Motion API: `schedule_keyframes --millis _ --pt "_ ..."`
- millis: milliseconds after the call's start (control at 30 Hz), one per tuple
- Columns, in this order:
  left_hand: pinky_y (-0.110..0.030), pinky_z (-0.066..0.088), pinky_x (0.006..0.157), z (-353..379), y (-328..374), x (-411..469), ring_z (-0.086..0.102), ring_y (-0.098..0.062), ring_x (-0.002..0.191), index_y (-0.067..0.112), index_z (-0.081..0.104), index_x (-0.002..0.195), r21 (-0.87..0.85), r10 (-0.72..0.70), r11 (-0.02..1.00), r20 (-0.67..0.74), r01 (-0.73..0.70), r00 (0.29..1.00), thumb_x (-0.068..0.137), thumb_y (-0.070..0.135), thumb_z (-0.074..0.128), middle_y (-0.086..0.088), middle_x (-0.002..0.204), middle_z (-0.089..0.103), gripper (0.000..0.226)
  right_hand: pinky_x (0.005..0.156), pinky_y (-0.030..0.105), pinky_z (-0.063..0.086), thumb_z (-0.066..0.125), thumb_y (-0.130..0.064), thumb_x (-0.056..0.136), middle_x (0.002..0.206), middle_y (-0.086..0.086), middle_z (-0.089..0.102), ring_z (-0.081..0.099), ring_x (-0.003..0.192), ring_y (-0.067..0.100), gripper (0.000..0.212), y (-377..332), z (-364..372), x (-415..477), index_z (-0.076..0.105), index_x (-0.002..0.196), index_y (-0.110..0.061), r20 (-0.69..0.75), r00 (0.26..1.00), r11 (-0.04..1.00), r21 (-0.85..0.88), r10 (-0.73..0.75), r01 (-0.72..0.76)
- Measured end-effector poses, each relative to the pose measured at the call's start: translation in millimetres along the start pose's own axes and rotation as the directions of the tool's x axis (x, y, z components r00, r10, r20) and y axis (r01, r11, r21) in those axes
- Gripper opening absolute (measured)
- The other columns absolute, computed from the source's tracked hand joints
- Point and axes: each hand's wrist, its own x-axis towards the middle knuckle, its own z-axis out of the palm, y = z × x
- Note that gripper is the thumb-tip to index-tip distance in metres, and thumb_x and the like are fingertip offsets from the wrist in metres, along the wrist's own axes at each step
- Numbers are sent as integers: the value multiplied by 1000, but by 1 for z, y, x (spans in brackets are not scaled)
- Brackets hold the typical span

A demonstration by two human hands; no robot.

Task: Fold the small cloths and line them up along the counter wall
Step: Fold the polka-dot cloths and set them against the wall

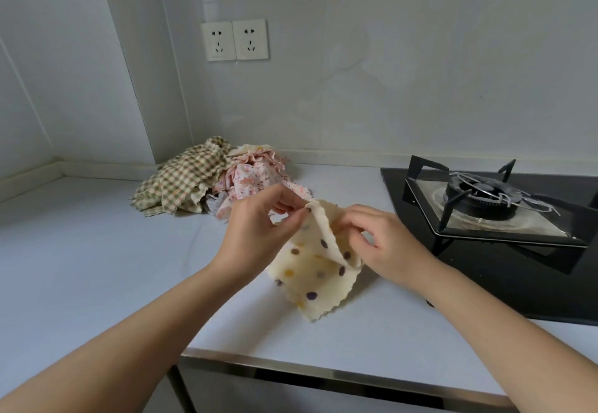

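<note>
Our left hand [259, 228] and right hand [385, 244] each pinch the dotted cloth [318, 270] by its top edge. If either pinch slips, we judge the corners will misalign.

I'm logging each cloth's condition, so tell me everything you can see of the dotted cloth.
The dotted cloth is cream, soft-looking fabric with purple, brown and yellow dots and a zigzag-cut edge. It is not yet folded, held up, its lower corner apparently on the counter. The left hand pinches its top corner; the right hand pinches the upper edge beside it.
</note>
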Motion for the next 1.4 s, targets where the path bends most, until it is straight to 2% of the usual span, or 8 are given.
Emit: schedule_keyframes --millis 167,333,567,733,867,1000,1200,1400 --pt "-10 47 67 -18 22 37 62 -2 72 19 65 76 67 25 997 17 -26 1000 80 5 71 13 74 66 15 84 26 45 41 -70 76 91 -20 58 54 94 0 47 -5 -10 7 63 86 -30 127 971 972 -145 201 -182" --pt "-11 50 69 -39 39 75 62 3 67 23 60 69 150 23 988 91 -37 996 78 5 70 15 69 64 23 74 23 43 66 -40 85 83 -15 62 56 80 3 14 -16 -20 21 60 77 -30 31 956 952 -99 293 -288" --pt "-9 50 68 -61 57 102 61 10 64 26 59 68 166 10 986 120 -30 993 80 5 70 14 71 65 27 48 23 25 64 -35 83 66 16 59 36 51 10 39 -40 -36 48 46 56 -14 -67 917 919 -13 393 -395" --pt "-10 51 67 -77 73 117 62 5 68 26 58 69 165 20 986 79 -33 997 81 7 69 10 74 65 25 44 23 10 67 -46 83 45 -8 20 18 42 9 60 -50 -53 58 25 49 -20 -19 919 917 -55 394 -394" --pt "-8 50 65 -89 80 127 62 7 66 24 59 68 164 21 986 53 -29 998 81 5 68 10 75 65 25 45 23 16 69 -40 83 43 -9 26 23 42 8 54 -52 -66 59 38 46 -18 54 933 933 -78 355 -350" --pt "-8 46 57 -100 80 131 59 10 60 22 60 69 183 -22 983 41 14 999 82 8 69 9 76 67 21 53 20 33 74 -27 77 57 -8 52 41 52 5 29 -53 -72 59 59 58 -12 -65 950 947 -76 306 -311" --pt "-21 52 72 -112 74 131 63 -6 72 19 61 75 208 -91 975 54 77 994 82 8 71 4 81 68 16 65 25 45 71 -21 82 74 -2 70 54 63 4 15 -57 -98 61 67 68 -20 -87 957 960 43 278 -275" --pt "-33 49 91 -105 66 122 64 -20 91 13 58 127 239 -200 956 103 170 974 86 5 65 -4 95 68 42 70 21 46 72 -13 83 76 -7 68 61 71 5 24 -50 -114 60 65 103 -24 161 914 915 101 372 -390"
